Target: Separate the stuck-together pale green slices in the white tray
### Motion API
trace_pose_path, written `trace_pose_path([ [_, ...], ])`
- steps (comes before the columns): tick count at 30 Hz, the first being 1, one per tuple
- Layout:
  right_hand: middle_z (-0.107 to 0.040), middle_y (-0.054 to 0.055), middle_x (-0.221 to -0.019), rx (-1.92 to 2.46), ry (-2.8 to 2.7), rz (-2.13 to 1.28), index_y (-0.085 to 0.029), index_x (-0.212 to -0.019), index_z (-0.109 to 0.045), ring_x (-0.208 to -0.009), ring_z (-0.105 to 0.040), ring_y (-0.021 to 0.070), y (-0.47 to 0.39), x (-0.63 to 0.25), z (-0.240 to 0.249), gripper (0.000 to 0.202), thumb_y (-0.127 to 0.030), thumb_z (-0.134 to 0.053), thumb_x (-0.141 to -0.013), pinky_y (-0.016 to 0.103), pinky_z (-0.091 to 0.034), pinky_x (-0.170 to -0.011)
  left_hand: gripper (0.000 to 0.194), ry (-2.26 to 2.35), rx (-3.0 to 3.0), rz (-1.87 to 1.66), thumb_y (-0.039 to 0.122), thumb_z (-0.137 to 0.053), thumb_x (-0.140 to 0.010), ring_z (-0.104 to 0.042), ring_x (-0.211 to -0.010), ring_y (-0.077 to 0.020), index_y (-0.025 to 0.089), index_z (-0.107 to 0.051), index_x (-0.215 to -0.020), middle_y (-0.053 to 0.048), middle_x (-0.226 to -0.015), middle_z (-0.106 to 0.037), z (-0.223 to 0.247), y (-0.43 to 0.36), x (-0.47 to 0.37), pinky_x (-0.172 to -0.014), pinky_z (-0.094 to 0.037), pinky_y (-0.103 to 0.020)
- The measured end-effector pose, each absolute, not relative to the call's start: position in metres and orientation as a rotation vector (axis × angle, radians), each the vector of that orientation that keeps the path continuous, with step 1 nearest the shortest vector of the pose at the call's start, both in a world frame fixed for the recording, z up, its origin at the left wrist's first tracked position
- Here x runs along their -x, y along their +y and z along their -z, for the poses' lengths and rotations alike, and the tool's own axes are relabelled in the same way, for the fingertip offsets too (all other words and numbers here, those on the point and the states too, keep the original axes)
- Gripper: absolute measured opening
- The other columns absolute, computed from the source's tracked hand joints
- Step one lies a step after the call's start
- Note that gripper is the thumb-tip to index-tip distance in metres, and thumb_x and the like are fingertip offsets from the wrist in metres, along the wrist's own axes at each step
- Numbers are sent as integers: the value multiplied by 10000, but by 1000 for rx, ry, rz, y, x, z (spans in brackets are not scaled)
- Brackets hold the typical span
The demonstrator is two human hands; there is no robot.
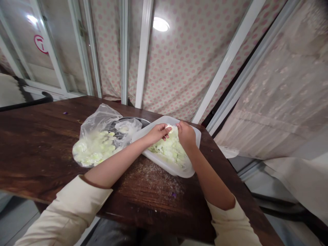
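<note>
Both of my hands are over a white plastic tub [164, 167] that holds a heap of pale green torn pieces, seemingly cabbage [167, 150]. My left hand [159, 132] pinches a small whitish piece of cabbage [169, 127] between thumb and fingers. Close beside it, my right hand [185, 135] has its fingertips pressed together near the same piece; what lies in them is too small to make out. To the left, a clear plastic bag [98, 118] contains more pale green-white pieces [96, 148].
Behind the bag shows the rim of a dark round tray [138, 119]. Fine pale crumbs [151, 177] are scattered over the dark wooden table [38, 136] in front of the tub. Glass panels with a dotted curtain [174, 68] stand along the table's far edge.
</note>
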State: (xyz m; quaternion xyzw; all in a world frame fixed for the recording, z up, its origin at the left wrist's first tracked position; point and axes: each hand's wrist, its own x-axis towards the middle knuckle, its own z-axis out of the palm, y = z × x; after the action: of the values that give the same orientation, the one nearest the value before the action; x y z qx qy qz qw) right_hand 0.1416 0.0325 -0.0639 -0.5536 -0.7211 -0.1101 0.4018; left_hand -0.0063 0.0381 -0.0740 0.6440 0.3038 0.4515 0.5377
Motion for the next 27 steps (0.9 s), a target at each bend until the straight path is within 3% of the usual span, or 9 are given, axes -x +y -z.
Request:
trace_pose_path([
  [6, -434, -15, -605, 1048, -1822, -463, -199, -667, -413, -563, -434, 112, 40, -141, 71, 304, -430, -314, -838, 241, -360, -554, 199, 679, -1564, -1063, 337, -488, -780, -462, -525, -60, 146, -466, -731, 19, -596, -485, 73, 36, 8, -474, -371, -185],
  [9, -409, -35, -598, 924, -1844, -611, -201, -683, -406, -545, -414, 97, 40, -136, 73, 274, -448, -400, -803, 229, -356, -530, 234, 660, -1594, -1062, 373, -495, -770, -463, -542, -62, 145, -465, -725, 13, -623, -491, 74, 36, 8, -474, -371, -187],
  [27, -437, -17, -520, 1306, -1880, -7, -195, -587, -404, -508, -383, 115, 27, -133, 65, 296, -353, -360, -833, 240, -271, -523, 194, 738, -1529, -1049, 318, -504, -781, -481, -532, -65, 134, -462, -738, 27, -632, -429, 74, 37, 5, -454, -387, -193],
])
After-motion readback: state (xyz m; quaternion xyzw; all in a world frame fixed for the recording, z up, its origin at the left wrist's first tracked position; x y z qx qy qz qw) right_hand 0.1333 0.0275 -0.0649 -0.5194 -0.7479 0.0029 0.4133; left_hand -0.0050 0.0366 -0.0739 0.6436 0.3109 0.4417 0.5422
